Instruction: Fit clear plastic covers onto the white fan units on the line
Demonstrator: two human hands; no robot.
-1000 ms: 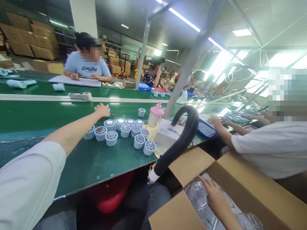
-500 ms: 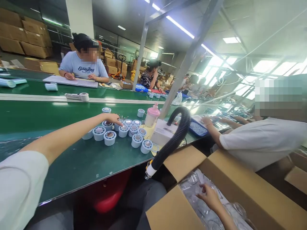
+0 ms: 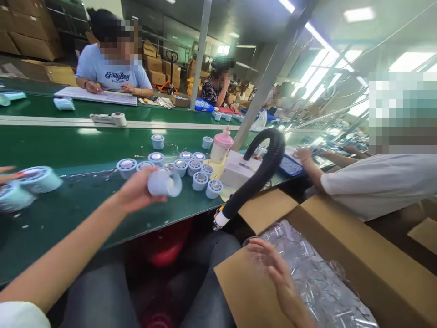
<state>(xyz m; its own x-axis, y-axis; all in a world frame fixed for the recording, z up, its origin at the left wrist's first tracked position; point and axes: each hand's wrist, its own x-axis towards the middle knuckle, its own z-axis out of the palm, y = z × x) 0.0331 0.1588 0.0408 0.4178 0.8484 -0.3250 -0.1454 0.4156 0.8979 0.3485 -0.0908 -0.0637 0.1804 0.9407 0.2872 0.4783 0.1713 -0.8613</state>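
My left hand grips a light-blue round plastic housing, tilted on its side above the green table's near edge. Behind it stand several similar housings with ringed tops, some with thin wires. My right hand, smeared by motion, is over a flap of the cardboard box. Its fingers are curled round a see-through plastic piece, whose shape is hard to make out. Inside the box lie several clear plastic pieces.
A black flexible hose arches beside a white box and a pink-lidded cup. At the left edge, another person's hand is near more housings. A co-worker in white sits at right; others sit across the green table.
My left hand has picked up a housing and brought it toward me. My right hand has risen from inside the box to its flap with a clear piece. The view has shifted.
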